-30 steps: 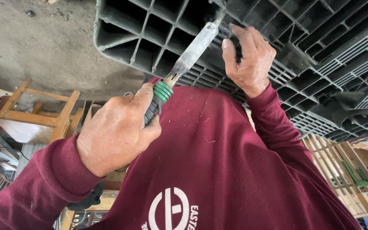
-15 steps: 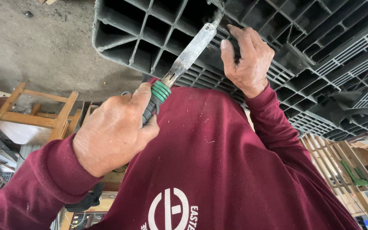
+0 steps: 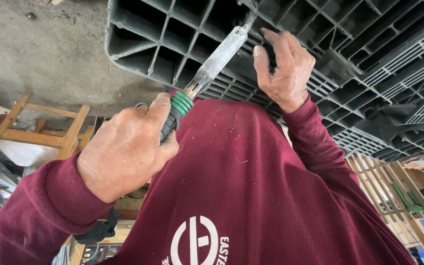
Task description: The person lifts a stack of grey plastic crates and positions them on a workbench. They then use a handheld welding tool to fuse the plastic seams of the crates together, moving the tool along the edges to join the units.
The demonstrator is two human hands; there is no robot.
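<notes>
Your left hand (image 3: 126,149) is clamped around the green-and-black handle of a chisel (image 3: 207,73), thumb lying along the green collar; the flat, worn metal blade runs up and to the right from your fist, and its tip meets the ribbed underside of a dark plastic pallet (image 3: 163,44) just beside your other hand; your right hand (image 3: 283,68) is closed on an edge of that pallet, fingers hooked over a rib and the thumb pressed flat against it, close to the blade's tip; the pallet fills the top of the view, its square cells open toward you, with more slatted dark pallets (image 3: 393,64) stretching off to the right; your maroon sweatshirt (image 3: 241,186), flecked with pale shavings, lies below both hands; a wooden stool (image 3: 45,127) stands on the concrete floor (image 3: 40,54) at the left, well apart from the work; pale wooden slatted frames (image 3: 384,191) lean at the lower right.
</notes>
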